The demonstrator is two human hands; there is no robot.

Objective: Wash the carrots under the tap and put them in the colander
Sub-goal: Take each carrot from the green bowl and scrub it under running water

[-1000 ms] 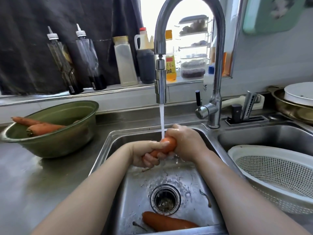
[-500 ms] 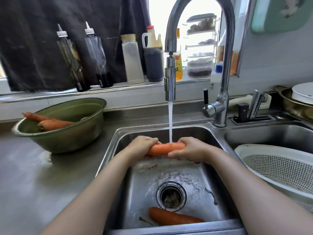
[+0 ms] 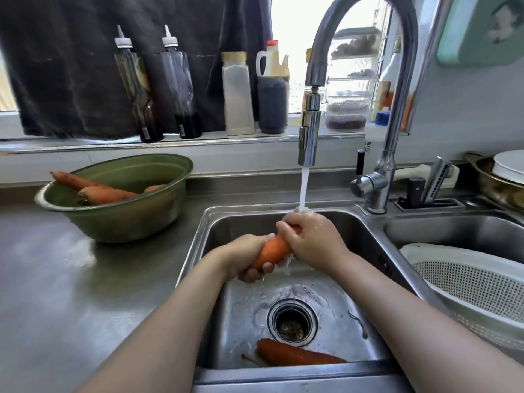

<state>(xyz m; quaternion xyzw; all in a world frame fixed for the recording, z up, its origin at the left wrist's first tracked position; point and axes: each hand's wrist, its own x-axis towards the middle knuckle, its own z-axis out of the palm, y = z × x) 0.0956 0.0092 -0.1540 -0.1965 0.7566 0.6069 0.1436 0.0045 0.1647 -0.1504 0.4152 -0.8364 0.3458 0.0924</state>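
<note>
Both your hands grasp one carrot (image 3: 272, 249). Your left hand (image 3: 249, 259) curls round its lower, thicker end, and your right hand (image 3: 312, 242) wraps the upper end. You hold it tilted over the left basin of the sink (image 3: 368, 251). The stream from the tap (image 3: 309, 131) lands on your right knuckles and runs off below them. Under your hands a second carrot (image 3: 295, 355) lies on the sink floor, just beside the drain (image 3: 293, 321) and against the near wall. The colander (image 3: 467, 282) sits in the right basin, well apart from the carrot you hold, and your right forearm runs along its left rim. On the counter to your left a green bowl (image 3: 122, 219) holds more carrots (image 3: 105, 194). Bottles (image 3: 181, 80) line the sill behind the tap.
</note>
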